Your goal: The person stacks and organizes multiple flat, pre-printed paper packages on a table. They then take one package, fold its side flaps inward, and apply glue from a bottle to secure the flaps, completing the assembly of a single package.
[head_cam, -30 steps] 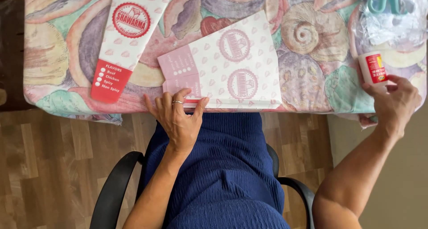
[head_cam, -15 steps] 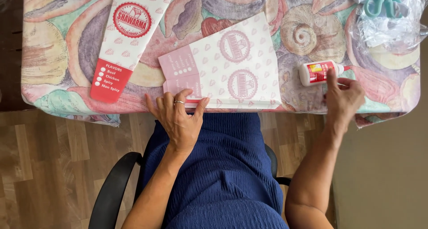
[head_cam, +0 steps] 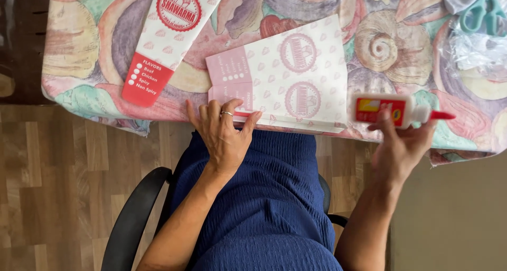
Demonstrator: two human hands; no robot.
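Note:
My left hand (head_cam: 223, 135) rests flat on the near left corner of a pale pink printed paper sheet (head_cam: 296, 75) that lies on the table's front edge; a ring shows on one finger. My right hand (head_cam: 400, 147) holds a white glue bottle (head_cam: 385, 110) with a red label and a red cap, lying sideways just right of the sheet, cap pointing right. A finished white paper sleeve with a red end (head_cam: 166, 36) lies to the left of the sheet.
The table wears a pastel shell-patterned cloth (head_cam: 84, 49). Teal scissors (head_cam: 483, 12) lie on crumpled clear plastic (head_cam: 475, 52) at the far right corner. I sit in a black-armed chair (head_cam: 132, 223) over a wooden floor.
My right hand has carried the glue bottle from the table's right edge leftward to beside the paper sheet, turning it sideways. The left hand has stayed on the sheet.

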